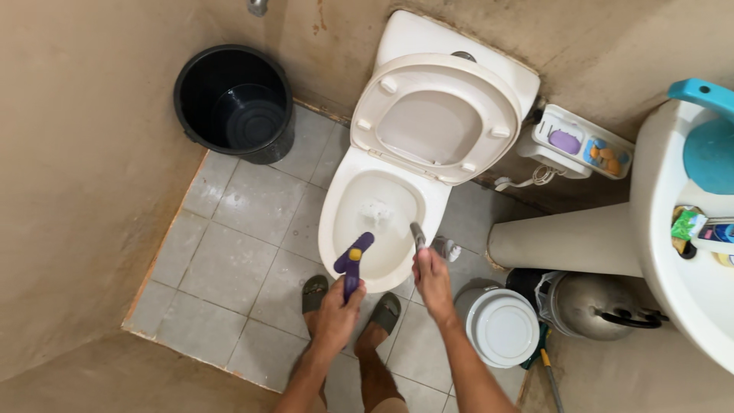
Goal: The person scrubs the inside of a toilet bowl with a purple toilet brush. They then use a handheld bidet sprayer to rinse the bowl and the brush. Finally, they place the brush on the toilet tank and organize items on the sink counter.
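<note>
Two hands over toilet bowl: left gripping purple bottle, right gripping brush handle.

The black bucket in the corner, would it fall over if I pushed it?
Probably not easily. The bucket is wide and squat and sits flat on the tiled floor, so it would likely slide rather than tip. It looks empty, so it is probably light to lift.
</note>
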